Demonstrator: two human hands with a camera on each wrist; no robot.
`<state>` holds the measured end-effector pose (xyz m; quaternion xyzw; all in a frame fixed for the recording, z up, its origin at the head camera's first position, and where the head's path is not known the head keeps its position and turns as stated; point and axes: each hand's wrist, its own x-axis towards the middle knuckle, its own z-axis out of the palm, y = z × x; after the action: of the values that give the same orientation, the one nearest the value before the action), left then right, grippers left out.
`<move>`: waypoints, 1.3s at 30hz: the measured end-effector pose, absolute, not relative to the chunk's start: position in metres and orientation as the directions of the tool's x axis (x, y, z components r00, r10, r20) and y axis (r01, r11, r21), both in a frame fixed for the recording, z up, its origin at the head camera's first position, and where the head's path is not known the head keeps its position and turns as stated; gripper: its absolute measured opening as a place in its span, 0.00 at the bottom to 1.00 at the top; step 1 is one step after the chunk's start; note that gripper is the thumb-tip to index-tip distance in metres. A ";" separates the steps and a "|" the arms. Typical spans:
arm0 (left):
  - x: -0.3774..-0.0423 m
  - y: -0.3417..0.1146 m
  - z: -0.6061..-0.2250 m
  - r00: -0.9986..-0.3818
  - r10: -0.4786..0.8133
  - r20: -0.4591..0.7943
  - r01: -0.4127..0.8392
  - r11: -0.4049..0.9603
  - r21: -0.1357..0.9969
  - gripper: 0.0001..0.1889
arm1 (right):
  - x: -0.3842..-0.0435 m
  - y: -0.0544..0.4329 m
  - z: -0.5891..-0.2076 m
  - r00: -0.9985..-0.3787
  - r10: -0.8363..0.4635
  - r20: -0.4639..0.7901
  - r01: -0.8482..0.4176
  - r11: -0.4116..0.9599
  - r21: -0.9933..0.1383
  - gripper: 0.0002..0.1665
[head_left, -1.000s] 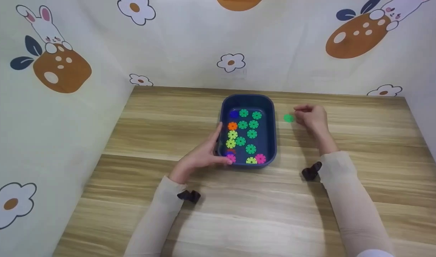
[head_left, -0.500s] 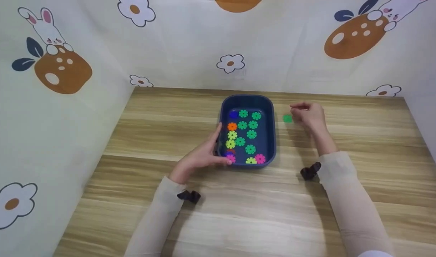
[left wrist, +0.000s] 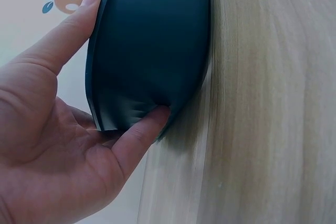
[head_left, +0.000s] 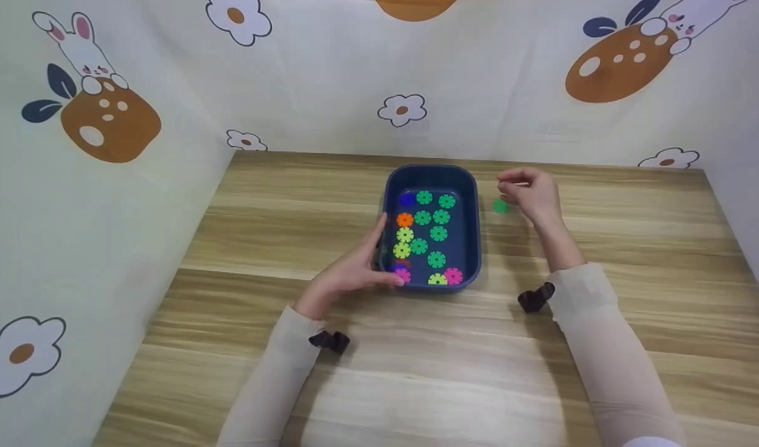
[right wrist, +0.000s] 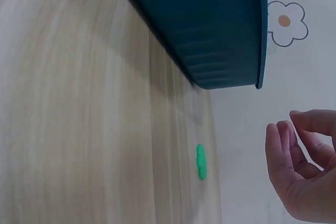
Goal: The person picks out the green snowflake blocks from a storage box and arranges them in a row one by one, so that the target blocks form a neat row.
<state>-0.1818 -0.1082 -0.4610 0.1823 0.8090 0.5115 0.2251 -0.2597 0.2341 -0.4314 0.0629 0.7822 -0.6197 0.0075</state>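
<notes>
Well, my bin point(head_left: 459, 245) lies lengthwise toward the backdrop point(head_left: 472, 112).
Left hand point(head_left: 354, 266) grips a corner; right hand point(head_left: 533, 195) hovers, loosely curled; a gap parts bin from green disc point(head_left: 499, 207).

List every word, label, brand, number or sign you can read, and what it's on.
None readable.
Wall covering: printed pictures; faint marks low on it, too blurred to read or call lettering.
Blue tray, colored discs: no lettering seen.
</notes>
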 end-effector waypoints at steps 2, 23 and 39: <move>-0.182 -0.108 -0.461 -0.833 0.524 -0.176 0.069 0.415 0.907 0.67 | -0.259 0.232 -0.430 -0.993 0.086 -0.085 0.103 0.227 -0.969 0.18; -0.183 -0.109 -0.460 -0.830 0.531 -0.172 0.082 0.421 0.903 0.67 | -0.256 0.199 -0.415 -1.000 0.019 -0.024 0.028 0.256 -0.966 0.17; -0.182 -0.108 -0.461 -0.832 0.523 -0.184 0.049 0.400 0.915 0.67 | -0.247 0.168 -0.418 -0.998 -0.064 -0.021 -0.001 0.316 -0.949 0.15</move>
<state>-0.1816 -0.1077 -0.4608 0.1778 0.8047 0.5181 0.2291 -0.2475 0.1681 -0.4179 -0.0200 0.8107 -0.5844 0.0271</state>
